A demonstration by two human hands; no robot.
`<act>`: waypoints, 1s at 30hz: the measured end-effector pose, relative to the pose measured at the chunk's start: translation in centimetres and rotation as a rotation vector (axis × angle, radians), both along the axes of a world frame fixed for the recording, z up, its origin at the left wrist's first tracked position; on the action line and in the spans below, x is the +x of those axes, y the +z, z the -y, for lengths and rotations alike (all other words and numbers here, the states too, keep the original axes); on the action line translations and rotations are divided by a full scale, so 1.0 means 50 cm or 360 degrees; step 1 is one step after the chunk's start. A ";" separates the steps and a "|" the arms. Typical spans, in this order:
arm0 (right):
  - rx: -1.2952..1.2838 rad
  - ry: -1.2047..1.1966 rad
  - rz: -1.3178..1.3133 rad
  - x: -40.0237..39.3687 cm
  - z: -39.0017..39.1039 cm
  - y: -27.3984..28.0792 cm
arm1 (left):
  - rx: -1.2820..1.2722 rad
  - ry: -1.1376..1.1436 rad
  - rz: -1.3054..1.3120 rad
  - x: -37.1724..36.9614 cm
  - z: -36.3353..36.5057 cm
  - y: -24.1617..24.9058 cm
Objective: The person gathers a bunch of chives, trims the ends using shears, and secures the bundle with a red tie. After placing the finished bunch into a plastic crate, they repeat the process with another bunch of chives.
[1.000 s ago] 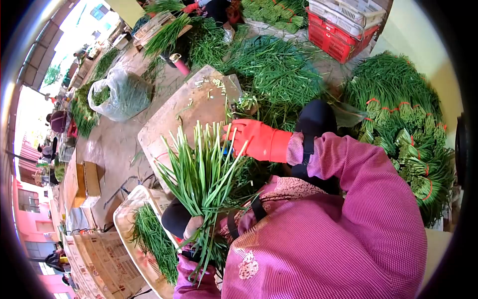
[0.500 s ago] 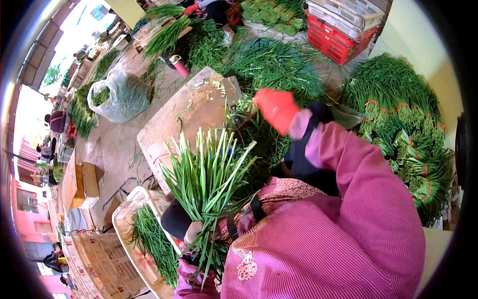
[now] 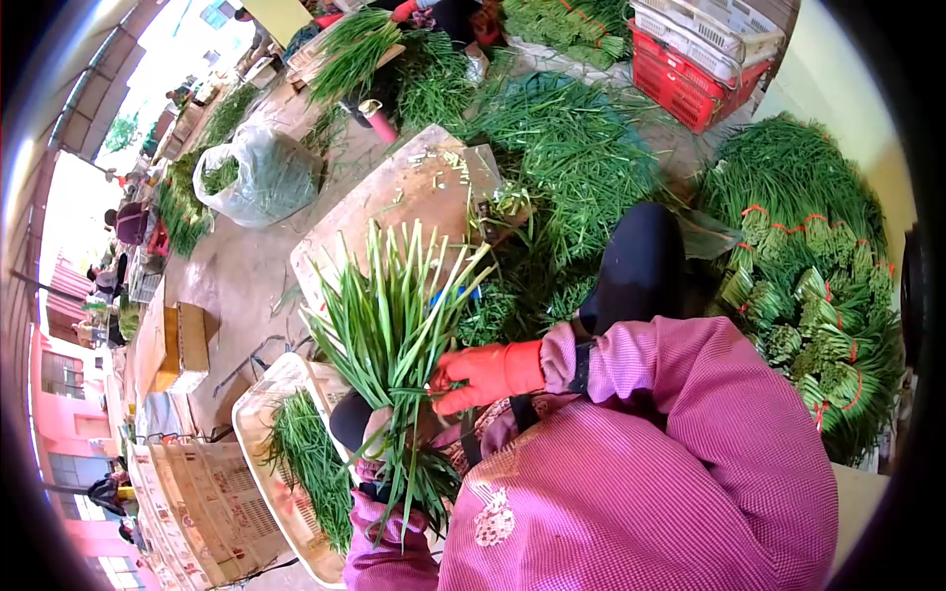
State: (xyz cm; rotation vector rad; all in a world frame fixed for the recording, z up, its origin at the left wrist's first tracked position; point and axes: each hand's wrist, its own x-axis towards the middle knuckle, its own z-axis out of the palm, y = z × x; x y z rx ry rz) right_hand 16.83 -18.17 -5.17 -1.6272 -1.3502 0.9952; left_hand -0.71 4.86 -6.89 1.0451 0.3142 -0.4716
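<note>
The left hand (image 3: 377,431) is gripping a fat bunch of long green stalks (image 3: 394,320) low down, though leaves are covering a good bit of that hand. The bunch is sitting over the person's lap, pale ends fanning up and away. The right hand (image 3: 480,376), wearing a red rubber glove, is touching the right side of the same bunch, fingers curling in at the leaves; honestly can't tell if it's pinching any. So both hands are staying close together there, the right one just beside the left.

Right past the bunch, a worn board (image 3: 360,212) is lying with little pale cut bits (image 3: 448,163) dotting its far end. A pale plastic crate (image 3: 254,402) is sitting by the left knee, holding more greens. Beyond the board, a big loose heap of greens (image 3: 572,148) is covering the floor, and a load of banded bundles (image 3: 823,315) is lying near the wall on the right. Farther out, a see-through bag (image 3: 266,182) is holding greens too, and a white crate (image 3: 705,34) is resting on a red crate (image 3: 685,84).
</note>
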 end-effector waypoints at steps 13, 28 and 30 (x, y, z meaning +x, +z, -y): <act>0.0567 -0.0869 -0.0260 0.294 0.225 0.143 | -0.0461 0.0033 0.0165 -0.003 0.017 0.005; 0.0231 -0.0401 -0.2807 0.028 0.014 0.008 | 0.1384 -0.0211 0.0087 0.011 0.144 0.172; 0.0306 -0.0353 -0.2765 0.024 0.025 0.000 | 0.2609 -0.0263 0.0425 -0.011 0.211 0.190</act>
